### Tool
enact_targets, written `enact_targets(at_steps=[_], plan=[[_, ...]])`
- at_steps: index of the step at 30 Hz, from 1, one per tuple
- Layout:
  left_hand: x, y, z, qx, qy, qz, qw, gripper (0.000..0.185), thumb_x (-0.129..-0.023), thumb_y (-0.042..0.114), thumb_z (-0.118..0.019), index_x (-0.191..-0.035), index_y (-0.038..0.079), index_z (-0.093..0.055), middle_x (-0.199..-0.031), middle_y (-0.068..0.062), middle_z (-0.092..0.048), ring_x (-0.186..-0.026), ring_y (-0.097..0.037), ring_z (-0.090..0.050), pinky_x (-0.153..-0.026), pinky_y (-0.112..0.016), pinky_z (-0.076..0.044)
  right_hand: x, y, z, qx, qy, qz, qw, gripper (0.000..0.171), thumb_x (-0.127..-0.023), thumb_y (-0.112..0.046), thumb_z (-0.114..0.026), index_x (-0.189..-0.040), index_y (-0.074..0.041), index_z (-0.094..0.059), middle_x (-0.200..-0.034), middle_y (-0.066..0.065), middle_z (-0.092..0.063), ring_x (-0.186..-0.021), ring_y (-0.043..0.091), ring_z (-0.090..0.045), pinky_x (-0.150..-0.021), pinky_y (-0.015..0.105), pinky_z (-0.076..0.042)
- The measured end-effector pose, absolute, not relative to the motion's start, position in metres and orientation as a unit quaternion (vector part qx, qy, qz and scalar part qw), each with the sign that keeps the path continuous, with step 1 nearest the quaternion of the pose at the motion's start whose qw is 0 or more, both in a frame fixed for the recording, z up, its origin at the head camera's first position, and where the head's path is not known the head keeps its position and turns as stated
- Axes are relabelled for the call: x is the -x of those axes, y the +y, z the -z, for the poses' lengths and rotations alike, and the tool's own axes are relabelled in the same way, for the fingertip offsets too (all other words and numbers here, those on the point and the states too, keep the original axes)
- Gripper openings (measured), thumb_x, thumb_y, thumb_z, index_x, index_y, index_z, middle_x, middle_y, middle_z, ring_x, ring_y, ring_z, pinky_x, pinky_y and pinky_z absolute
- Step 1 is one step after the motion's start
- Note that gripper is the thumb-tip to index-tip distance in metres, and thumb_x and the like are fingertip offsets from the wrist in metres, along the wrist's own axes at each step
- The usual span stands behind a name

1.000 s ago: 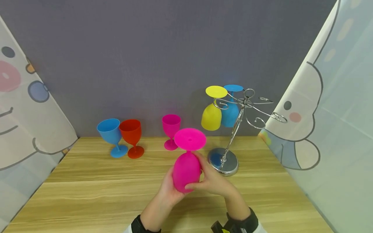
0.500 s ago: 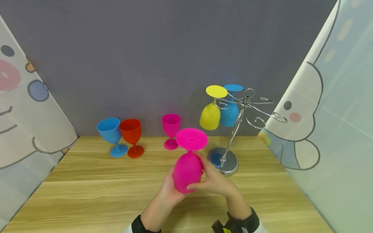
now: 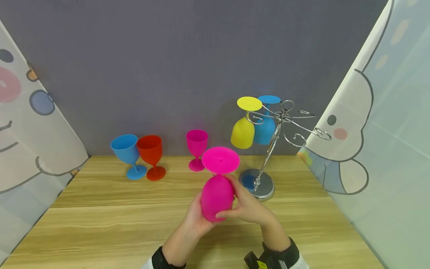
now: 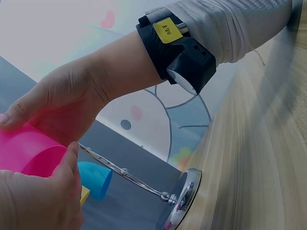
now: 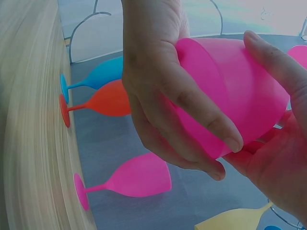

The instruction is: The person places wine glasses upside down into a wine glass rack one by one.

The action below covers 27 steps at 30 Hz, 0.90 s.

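Observation:
An upside-down pink goblet [image 3: 217, 186] is held above the wooden table [image 3: 100, 224], its round foot on top. My left hand [image 3: 195, 220] cups the bowl from the left and below, and my right hand [image 3: 246, 207] grips it from the right, thumb across the front. In the right wrist view the fingers of my left hand [image 5: 168, 91] curl over the pink goblet [image 5: 230, 105]. A chrome stemware rack [image 3: 275, 142] stands just right of the hands. From it hang a yellow goblet [image 3: 243, 129] and a blue goblet [image 3: 263, 127], both upside down.
Upright against the grey back wall stand a blue goblet [image 3: 127, 153], a red goblet [image 3: 150, 155] and a second pink goblet [image 3: 196, 147]. The rack's round base [image 3: 258, 184] rests on the table near my right hand. Printed curtains close off both sides.
Both hands have raised the pink goblet slightly and shifted it a little right toward the rack. The hanging yellow goblet sways slightly.

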State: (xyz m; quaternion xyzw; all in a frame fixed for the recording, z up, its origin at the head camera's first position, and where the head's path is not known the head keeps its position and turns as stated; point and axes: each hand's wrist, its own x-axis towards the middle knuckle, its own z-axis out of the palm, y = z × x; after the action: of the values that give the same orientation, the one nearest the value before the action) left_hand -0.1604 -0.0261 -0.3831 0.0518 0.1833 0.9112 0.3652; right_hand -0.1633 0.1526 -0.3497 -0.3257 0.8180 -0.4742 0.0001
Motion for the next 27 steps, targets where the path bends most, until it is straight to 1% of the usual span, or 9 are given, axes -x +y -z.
enact_targets(at_steps=[6,14,18,22,23,25,27], plan=[[0.1597,-0.0264,0.3839,-0.045,0.187,-0.912,0.363,0.043,-0.104,0.043,-0.022,-0.134,0.017,-0.039,-0.118,-0.011,-0.059,-0.104,-0.023,-0.062,-0.079,-0.027,-0.057,0.1631,0.1519,0.3494,0.330,0.818,0.471,0.001,0.095,-0.073,-0.020,-0.084,-0.147,-0.008,-0.027,-0.142,0.009,-0.044,-0.126,0.025,-0.048,-0.101,0.037,-0.049],[0.1607,-0.0255,0.3850,-0.055,0.194,-0.908,0.368,0.042,-0.105,0.043,-0.025,-0.132,0.017,-0.043,-0.120,-0.008,-0.057,-0.103,-0.024,-0.062,-0.081,-0.027,-0.057,0.1608,0.1528,0.3474,0.333,0.820,0.465,-0.019,0.096,-0.070,-0.016,-0.086,-0.146,-0.006,-0.028,-0.139,0.011,-0.047,-0.122,0.024,-0.052,-0.100,0.037,-0.049],[0.1611,-0.0247,0.3843,-0.051,0.215,-0.906,0.362,0.041,-0.104,0.043,-0.027,-0.132,0.018,-0.043,-0.121,-0.007,-0.055,-0.104,-0.023,-0.061,-0.080,-0.027,-0.057,0.1600,0.1539,0.3465,0.334,0.819,0.467,-0.021,0.097,-0.070,-0.016,-0.087,-0.146,-0.006,-0.027,-0.139,0.011,-0.047,-0.122,0.024,-0.052,-0.100,0.036,-0.049],[0.1613,-0.0251,0.3845,-0.042,0.246,-0.902,0.353,0.040,-0.105,0.042,-0.026,-0.133,0.020,-0.044,-0.121,-0.006,-0.054,-0.105,-0.023,-0.060,-0.080,-0.027,-0.056,0.1608,0.1547,0.3467,0.342,0.816,0.464,-0.029,0.097,-0.069,-0.015,-0.087,-0.146,-0.006,-0.027,-0.139,0.011,-0.047,-0.121,0.022,-0.053,-0.100,0.036,-0.049],[0.1613,-0.0259,0.3848,-0.038,0.258,-0.901,0.348,0.039,-0.105,0.041,-0.024,-0.130,0.021,-0.046,-0.120,-0.006,-0.055,-0.105,-0.022,-0.060,-0.080,-0.028,-0.056,0.1614,0.1550,0.3472,0.346,0.815,0.464,-0.034,0.098,-0.069,-0.015,-0.087,-0.146,-0.007,-0.027,-0.138,0.012,-0.047,-0.121,0.022,-0.054,-0.100,0.036,-0.049],[0.1623,-0.0275,0.3858,-0.022,0.279,-0.902,0.329,0.038,-0.105,0.038,-0.023,-0.122,0.021,-0.052,-0.113,-0.001,-0.059,-0.100,-0.017,-0.061,-0.081,-0.025,-0.055,0.1620,0.1556,0.3471,0.345,0.813,0.467,-0.041,0.097,-0.068,-0.014,-0.087,-0.145,-0.007,-0.028,-0.136,0.012,-0.049,-0.119,0.021,-0.055,-0.098,0.036,-0.050],[0.1649,-0.0308,0.3862,-0.003,0.301,-0.904,0.303,0.035,-0.105,0.034,-0.024,-0.115,0.019,-0.054,-0.106,0.003,-0.061,-0.095,-0.012,-0.062,-0.081,-0.025,-0.053,0.1620,0.1567,0.3470,0.340,0.811,0.475,-0.044,0.096,-0.068,-0.013,-0.087,-0.144,-0.007,-0.030,-0.135,0.011,-0.051,-0.118,0.021,-0.056,-0.097,0.035,-0.051]])
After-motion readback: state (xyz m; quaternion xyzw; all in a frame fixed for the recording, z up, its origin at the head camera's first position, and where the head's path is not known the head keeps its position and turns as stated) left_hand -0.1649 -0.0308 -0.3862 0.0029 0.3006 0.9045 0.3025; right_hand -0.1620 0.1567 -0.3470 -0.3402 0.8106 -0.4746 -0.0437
